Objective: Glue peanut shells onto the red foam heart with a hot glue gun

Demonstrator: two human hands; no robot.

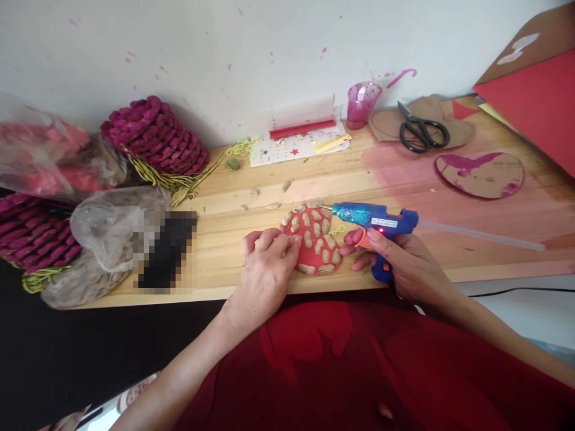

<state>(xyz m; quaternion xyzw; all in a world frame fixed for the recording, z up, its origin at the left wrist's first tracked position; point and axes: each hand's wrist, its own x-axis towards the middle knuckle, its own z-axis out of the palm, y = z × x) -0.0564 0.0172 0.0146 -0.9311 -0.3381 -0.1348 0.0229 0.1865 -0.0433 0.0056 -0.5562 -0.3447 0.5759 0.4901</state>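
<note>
A red cut-out piece (315, 242), heart-like or rounded, lies near the table's front edge with several peanuts in their shells on it. My left hand (269, 263) is closed at its left edge, thumb and fingers curled against it; whether a peanut is under the fingertips is hidden. In my right hand (404, 260) is a blue glue gun (366, 216), its red light lit and a finger at the orange trigger. The nozzle points left, at the piece's upper edge. A long clear glue stick (485, 235) sticks out behind the gun. Loose peanuts (273, 206) lie just beyond.
Magenta shell-covered bundles (155, 134) and plastic bags (112, 227) crowd the left. Along the wall are a printed paper (287, 155) and a pink cup (362, 103). Black scissors (422, 131), a cardboard heart (480, 173) and red board (539, 108) lie right.
</note>
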